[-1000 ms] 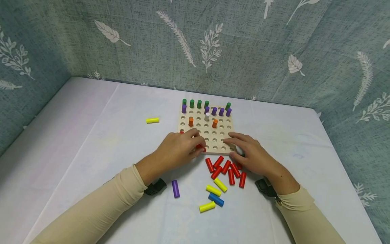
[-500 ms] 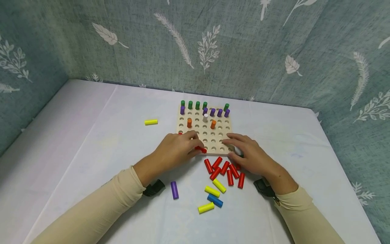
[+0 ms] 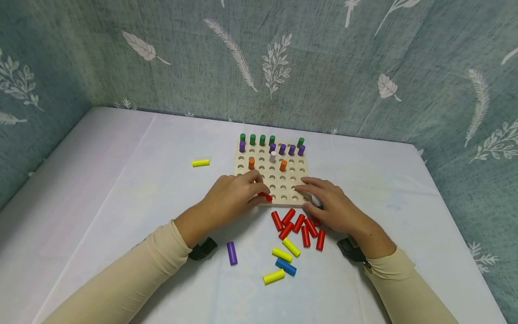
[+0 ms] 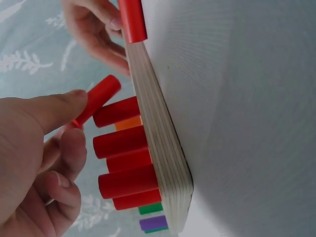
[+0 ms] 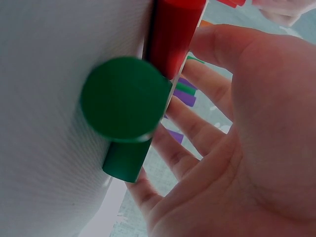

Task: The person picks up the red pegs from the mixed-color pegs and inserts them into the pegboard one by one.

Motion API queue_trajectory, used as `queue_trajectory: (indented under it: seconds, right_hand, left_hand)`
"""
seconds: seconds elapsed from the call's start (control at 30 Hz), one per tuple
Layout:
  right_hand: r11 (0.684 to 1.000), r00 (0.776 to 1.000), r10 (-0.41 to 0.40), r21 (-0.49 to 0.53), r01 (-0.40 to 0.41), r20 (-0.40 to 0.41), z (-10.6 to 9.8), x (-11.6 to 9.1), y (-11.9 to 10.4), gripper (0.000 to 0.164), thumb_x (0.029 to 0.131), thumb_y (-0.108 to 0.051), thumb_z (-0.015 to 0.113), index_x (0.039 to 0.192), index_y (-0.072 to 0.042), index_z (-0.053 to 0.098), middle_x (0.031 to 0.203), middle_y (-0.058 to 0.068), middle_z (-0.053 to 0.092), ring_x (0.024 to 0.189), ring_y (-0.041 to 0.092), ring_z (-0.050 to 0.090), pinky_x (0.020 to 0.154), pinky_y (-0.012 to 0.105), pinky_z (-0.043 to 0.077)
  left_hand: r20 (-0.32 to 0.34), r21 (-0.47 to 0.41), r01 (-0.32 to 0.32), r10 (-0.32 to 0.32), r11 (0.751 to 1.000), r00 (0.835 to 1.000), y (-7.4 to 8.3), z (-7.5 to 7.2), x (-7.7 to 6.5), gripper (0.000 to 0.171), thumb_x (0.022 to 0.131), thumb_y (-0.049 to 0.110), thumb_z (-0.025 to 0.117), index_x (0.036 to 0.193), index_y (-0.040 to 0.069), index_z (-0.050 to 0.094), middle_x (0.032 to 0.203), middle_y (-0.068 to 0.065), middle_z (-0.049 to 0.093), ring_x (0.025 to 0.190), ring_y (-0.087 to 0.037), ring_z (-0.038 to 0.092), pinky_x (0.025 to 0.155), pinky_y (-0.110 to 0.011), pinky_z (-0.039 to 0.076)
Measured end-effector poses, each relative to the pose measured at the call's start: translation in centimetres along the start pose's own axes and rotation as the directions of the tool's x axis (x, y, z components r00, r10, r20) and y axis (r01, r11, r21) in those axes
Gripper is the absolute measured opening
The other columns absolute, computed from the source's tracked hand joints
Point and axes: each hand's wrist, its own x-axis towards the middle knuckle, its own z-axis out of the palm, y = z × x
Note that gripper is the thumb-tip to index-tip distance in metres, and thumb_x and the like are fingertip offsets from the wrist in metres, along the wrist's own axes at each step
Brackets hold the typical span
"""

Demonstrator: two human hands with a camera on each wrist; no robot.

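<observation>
My left hand (image 3: 236, 193) pinches a red peg (image 4: 101, 96) between thumb and fingers, over the near left part of the wooden pegboard (image 3: 283, 192). The peg is tilted, and its end is level with the tops of several red pegs (image 4: 121, 140) that stand in the board in the left wrist view. My right hand (image 3: 333, 204) rests at the board's near right corner, fingers spread and loosely bent, holding nothing. Beside it in the right wrist view lie green pegs (image 5: 123, 98) and a red peg (image 5: 175, 39), mostly hidden by the hand in the head view.
Green pegs (image 3: 262, 140), purple pegs (image 3: 282, 149), a white peg (image 3: 273, 156) and orange pegs (image 3: 283, 165) stand farther back. Loose red pegs (image 3: 305, 236), yellow pegs (image 3: 274, 276) and a blue peg (image 3: 286, 266) lie in front. A purple peg (image 3: 232, 253) and a yellow peg (image 3: 200, 163) lie left.
My left hand has shifted slightly left and its upper finger has lifted a little, with the red peg still pinched. The right hand keeps its place at the board's corner.
</observation>
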Motion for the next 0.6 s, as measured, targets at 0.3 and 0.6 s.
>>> queue_trajectory:
  seconds: [0.3, 0.6]
  right_hand:
    - [1.0, 1.0, -0.005, -0.004, 0.005, 0.008, -0.26, 0.08, -0.19, 0.052, 0.097, -0.03, 0.066, 0.146, -0.027, 0.051, 0.161, 0.006, 0.035, 0.148, 0.037, 0.032, 0.114, 0.067, 0.029]
    - [1.0, 1.0, -0.021, 0.008, 0.021, 0.0, -0.14, 0.02, -0.1, 0.051, 0.097, -0.031, 0.065, 0.146, -0.027, 0.052, 0.16, 0.006, 0.036, 0.148, 0.036, 0.032, 0.115, 0.066, 0.027]
  left_hand:
    - [-0.099, 0.001, 0.011, -0.011, 1.0, 0.995, -0.24, -0.57, 0.15, 0.021, 0.084, 0.015, 0.081, 0.103, 0.019, 0.077, 0.097, 0.001, 0.067, 0.061, -0.008, 0.063, 0.051, -0.019, 0.047]
    - [-0.121, -0.005, 0.055, -0.055, 0.998, 0.991, -0.58, -0.6, 0.16, 0.022, 0.086, 0.011, 0.078, 0.107, 0.016, 0.075, 0.099, -0.001, 0.063, 0.054, -0.008, 0.054, 0.049, -0.02, 0.043]
